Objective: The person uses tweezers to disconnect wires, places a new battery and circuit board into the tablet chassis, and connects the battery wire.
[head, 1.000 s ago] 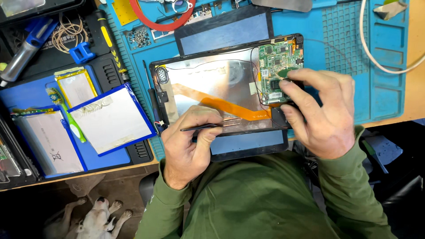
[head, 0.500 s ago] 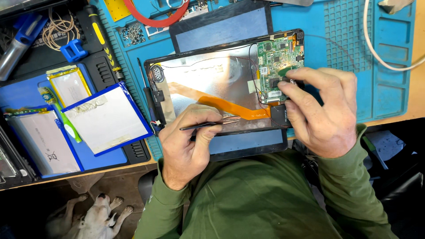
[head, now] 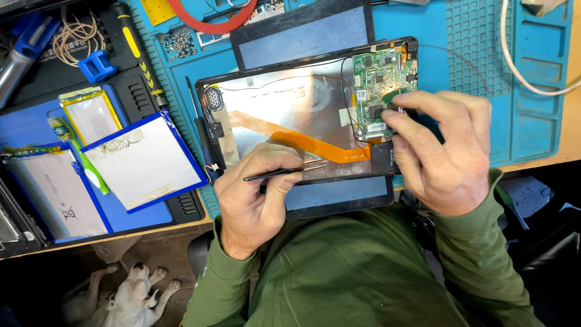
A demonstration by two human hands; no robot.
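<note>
An opened black tablet (head: 278, 100) lies on the blue work mat (head: 478, 54), showing a silver shield, an orange flex cable (head: 296, 140) and a green circuit board (head: 378, 82). My left hand (head: 254, 194) rests on the tablet's near edge and holds thin black tweezers (head: 284, 172) flat, tips pointing right toward the flex cable. My right hand (head: 442, 148) grips the tablet's right end, its fingertips pressing on the lower part of the circuit board and hiding what lies beneath.
Another dark tablet panel (head: 302, 36) lies behind the open one. Flat silver battery packs (head: 142, 160) with blue edges sit at left beside a black tool tray (head: 130, 60). A red ring (head: 209, 21), loose screws (head: 178, 42), a white cable (head: 520, 66). A light-coloured dog (head: 124, 297) lies under the table.
Both hands keep their hold and place on the tablet. Only the camera view has drifted slightly.
</note>
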